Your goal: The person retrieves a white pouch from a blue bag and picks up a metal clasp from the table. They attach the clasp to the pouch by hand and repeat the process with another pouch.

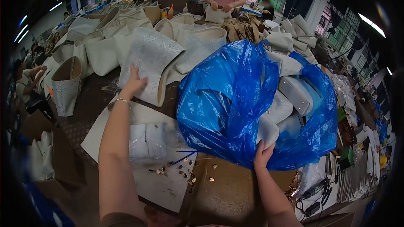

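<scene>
Left hand (135, 85) on embossed white bag body (152, 54); right hand (264, 155) at blue plastic bag (210, 105).
Left: open, fingers spread against the bag body, just left of the blue bag. Right: part-curled at the blue bag's front rim, against a white piece (268, 131) inside; can't tell if gripping.
</scene>
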Demonstrator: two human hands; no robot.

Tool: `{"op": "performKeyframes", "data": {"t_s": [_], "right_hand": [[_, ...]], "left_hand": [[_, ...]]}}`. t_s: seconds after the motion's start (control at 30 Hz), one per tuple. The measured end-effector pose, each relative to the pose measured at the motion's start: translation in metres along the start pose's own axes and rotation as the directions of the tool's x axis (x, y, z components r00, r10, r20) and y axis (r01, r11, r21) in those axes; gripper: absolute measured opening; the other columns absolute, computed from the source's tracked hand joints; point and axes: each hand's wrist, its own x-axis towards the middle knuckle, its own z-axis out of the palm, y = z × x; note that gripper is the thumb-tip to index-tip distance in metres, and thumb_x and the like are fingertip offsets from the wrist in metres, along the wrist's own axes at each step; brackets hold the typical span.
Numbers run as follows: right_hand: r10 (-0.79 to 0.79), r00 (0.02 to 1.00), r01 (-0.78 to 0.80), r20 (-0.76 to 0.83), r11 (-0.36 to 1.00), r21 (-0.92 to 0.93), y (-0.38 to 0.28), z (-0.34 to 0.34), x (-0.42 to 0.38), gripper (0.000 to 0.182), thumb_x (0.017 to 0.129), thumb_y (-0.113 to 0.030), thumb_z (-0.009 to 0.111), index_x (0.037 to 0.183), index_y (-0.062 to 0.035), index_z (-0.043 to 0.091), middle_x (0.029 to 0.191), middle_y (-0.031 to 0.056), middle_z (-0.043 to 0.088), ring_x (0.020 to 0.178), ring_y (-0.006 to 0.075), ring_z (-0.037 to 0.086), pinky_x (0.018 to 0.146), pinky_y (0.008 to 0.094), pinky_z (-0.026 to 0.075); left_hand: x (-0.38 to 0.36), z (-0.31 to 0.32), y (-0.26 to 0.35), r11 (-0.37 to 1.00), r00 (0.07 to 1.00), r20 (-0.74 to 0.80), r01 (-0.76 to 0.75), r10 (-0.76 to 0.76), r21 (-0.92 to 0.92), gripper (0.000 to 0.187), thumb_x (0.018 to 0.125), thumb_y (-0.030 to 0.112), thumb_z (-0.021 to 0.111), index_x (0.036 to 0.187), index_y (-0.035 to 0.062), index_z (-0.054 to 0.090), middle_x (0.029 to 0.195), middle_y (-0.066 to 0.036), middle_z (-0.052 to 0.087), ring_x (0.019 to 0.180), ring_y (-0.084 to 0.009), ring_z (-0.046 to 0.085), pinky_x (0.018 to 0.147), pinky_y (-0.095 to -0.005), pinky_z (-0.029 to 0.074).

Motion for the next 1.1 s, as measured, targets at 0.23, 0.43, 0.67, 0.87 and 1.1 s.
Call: {"op": "performKeyframes", "data": {"t_s": [0.23,0.43,0.67,0.87,1.1], "right_hand": [[0.016,0.999,-0.015,-0.035,1.0,0.01,-0.002,0.002,0.001,0.044,0.086,-0.022,0.058,0.118,0.0049,0.045,0.103,0.0279,0.06,0.096,0.0437,0.058,0.081,0.042,0.046],[0.04,0.999,-0.039,-0.019,0.999,0.033,-0.006,0.003,0.002,0.043,0.085,-0.021,0.059,0.118,0.003,0.046,0.103,0.028,0.06,0.096,0.0441,0.059,0.08,0.0427,0.047],[0.166,0.986,-0.166,0.012,0.976,0.144,-0.019,-0.006,0.003,0.029,0.083,-0.023,0.063,0.102,-0.001,0.059,0.089,0.0199,0.066,0.083,0.0324,0.065,0.072,0.0385,0.049],[0.359,0.888,-0.454,0.289,0.789,0.414,0.015,-0.024,-0.008,0.016,0.088,-0.021,0.063,0.092,-0.0051,0.066,0.082,0.0027,0.066,0.078,0.011,0.059,0.07,0.0269,0.044],[0.575,0.811,-0.232,0.106,0.15,0.961,-0.049,-0.115,-0.035,0.036,0.094,-0.027,0.057,0.123,-0.0079,0.049,0.111,0.0059,0.06,0.092,0.0176,0.06,0.084,0.0298,0.046]], "left_hand": [[-0.034,0.089,0.081,0.859,0.868,0.031,-0.485,0.496,-0.164,0.083,0.079,0.016,0.071,0.144,0.0031,0.02,0.144,-0.02,0.035,0.132,-0.0335,0.035,0.108,-0.0366,0.029],[-0.223,0.131,0.173,0.732,0.65,0.337,-0.61,0.681,-0.304,0.062,0.081,0.002,0.066,0.136,0.0042,0.037,0.135,-0.009,0.044,0.124,-0.0189,0.044,0.102,-0.0329,0.034],[-0.353,0.267,0.123,0.868,0.753,0.533,-0.103,0.387,-0.486,0.062,0.082,0.01,0.069,0.135,0.007,0.037,0.139,-0.011,0.035,0.122,-0.0231,0.046,0.095,-0.0317,0.039],[-0.345,0.296,0.063,0.897,0.803,0.416,-0.321,0.428,-0.303,0.086,0.076,0.006,0.07,0.144,-0.0008,0.018,0.143,-0.021,0.029,0.104,-0.0292,0.057,0.086,-0.0342,0.049],[-0.323,0.312,0.04,0.937,0.932,0.298,-0.102,0.208,-0.334,0.08,0.081,0.009,0.068,0.142,-0.0049,0.019,0.141,-0.024,0.031,0.103,-0.0256,0.058,0.084,-0.0311,0.05]]}}
